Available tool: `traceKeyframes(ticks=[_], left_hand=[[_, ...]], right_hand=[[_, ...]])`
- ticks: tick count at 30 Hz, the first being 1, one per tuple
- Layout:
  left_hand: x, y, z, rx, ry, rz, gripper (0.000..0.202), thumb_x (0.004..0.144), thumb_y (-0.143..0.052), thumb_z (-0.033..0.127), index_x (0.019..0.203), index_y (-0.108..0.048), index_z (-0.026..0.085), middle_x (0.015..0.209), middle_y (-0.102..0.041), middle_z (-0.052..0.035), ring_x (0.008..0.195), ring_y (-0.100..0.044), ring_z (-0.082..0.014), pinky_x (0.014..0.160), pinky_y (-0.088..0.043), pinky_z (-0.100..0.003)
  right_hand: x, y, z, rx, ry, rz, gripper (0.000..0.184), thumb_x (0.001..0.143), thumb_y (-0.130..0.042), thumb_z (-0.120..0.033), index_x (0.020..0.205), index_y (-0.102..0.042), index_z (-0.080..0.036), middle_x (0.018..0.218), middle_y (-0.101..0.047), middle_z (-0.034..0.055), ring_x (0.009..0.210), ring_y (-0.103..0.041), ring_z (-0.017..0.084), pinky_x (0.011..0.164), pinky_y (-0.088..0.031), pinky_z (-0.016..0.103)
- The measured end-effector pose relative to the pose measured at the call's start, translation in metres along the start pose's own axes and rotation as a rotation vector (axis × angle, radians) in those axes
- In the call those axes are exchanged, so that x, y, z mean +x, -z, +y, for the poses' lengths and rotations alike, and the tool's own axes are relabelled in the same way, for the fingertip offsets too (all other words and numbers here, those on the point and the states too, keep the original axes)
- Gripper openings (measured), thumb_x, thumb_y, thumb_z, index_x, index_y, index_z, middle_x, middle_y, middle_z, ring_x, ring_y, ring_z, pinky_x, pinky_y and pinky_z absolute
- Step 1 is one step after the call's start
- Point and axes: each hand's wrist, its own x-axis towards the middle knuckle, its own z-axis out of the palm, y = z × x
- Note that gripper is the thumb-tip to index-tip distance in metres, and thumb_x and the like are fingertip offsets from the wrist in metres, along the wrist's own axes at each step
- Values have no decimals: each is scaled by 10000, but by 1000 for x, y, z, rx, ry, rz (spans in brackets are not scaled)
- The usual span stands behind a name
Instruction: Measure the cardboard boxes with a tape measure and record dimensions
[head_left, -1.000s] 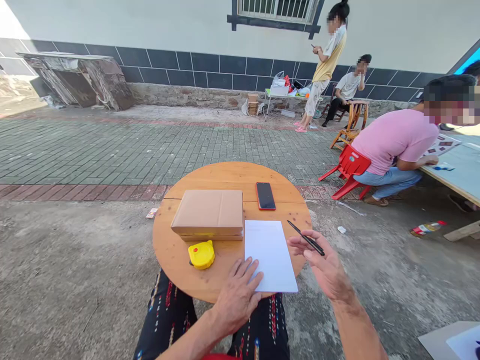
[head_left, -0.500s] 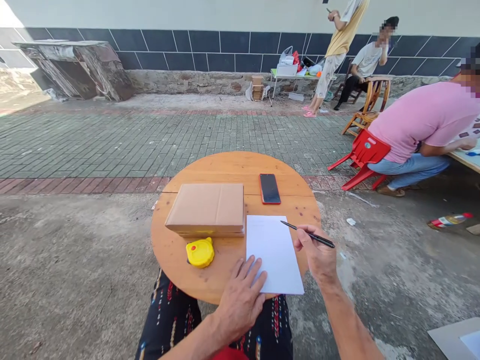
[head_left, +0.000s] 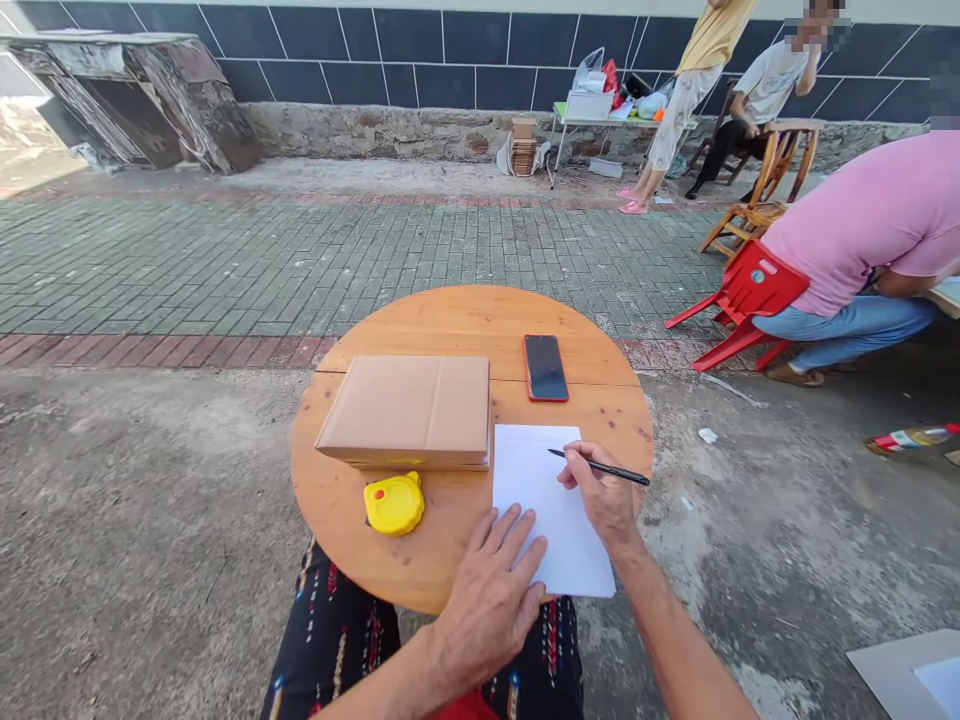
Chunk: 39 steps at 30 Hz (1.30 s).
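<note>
Head view: the right grip (head_left: 606,500) pinches a thin black pen (head_left: 626,476) over white paper (head_left: 525,475) on a round brown wooden desk (head_left: 457,320). Left grip (head_left: 493,595) rests on the paper, fingers apart. Pen looks light, stiff, best held near its tip; paper looks bendy.

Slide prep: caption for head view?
Left hand resting on paper, right hand holding a pen over it, at a round table.

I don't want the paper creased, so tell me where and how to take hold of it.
Probably best to pinch the paper by its near right corner, coming from the near right side. That corner juts past the edge of the round table, so its underside looks reachable. The left hand rests on the near left part and would likely need lifting first.
</note>
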Motion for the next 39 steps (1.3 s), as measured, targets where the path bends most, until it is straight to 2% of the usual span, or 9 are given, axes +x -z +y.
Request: traceKeyframes(ticks=[3,8,14,21,27,39], left_hand=[[9,2,-1,5,-53,-74,438,943,-520,341,1364,-504,221,1531,-412,-74,1444,-302,-283,1184,-270,-518],[12,5,-8,13,-86,-154,410,969,-481,373,1350,-509,223,1512,-436,-73,1435,-318,-283,1183,-256,-523],[10,6,-10,11,-88,-127,384,956,-503,351,1316,-534,219,1484,-469,-75,1420,-342,-279,1179,-263,-516],[16,-3,-8,32,-72,-79,351,963,-463,266,1302,-539,213,1477,-476,-71,1417,-343,-284,1178,-262,-513],[17,-12,-11,50,-52,-77,370,961,-470,288,1318,-531,212,1495,-458,-79,1412,-350,-309,1161,-273,-542],[17,-12,-11,30,-37,-63,364,963,-477,314,1309,-545,226,1496,-459,-70,1412,-350,-294,1166,-260,-530]], right_hand=[[1,-4,1,0,1,11,239,854,-597,-407,923,-665,-189,588,-642,-16,554,-624,150,568,-526,266],[-1,-4,3,15,-7,19,235,853,-601,-411,894,-664,-189,625,-652,-5,580,-632,153,583,-533,271],[-1,-6,10,-25,-1,-12,251,884,-575,-428,910,-645,-188,628,-656,-1,578,-636,157,579,-532,271],[8,-14,15,-125,55,-22,220,887,-556,-390,826,-630,-191,575,-587,-29,523,-577,137,543,-470,248],[10,-19,16,-164,85,-12,213,893,-536,-376,828,-622,-192,578,-561,-37,515,-554,132,541,-452,247],[10,-23,15,-218,120,-31,226,917,-511,-363,815,-619,-193,554,-526,-46,491,-518,126,506,-422,238]])
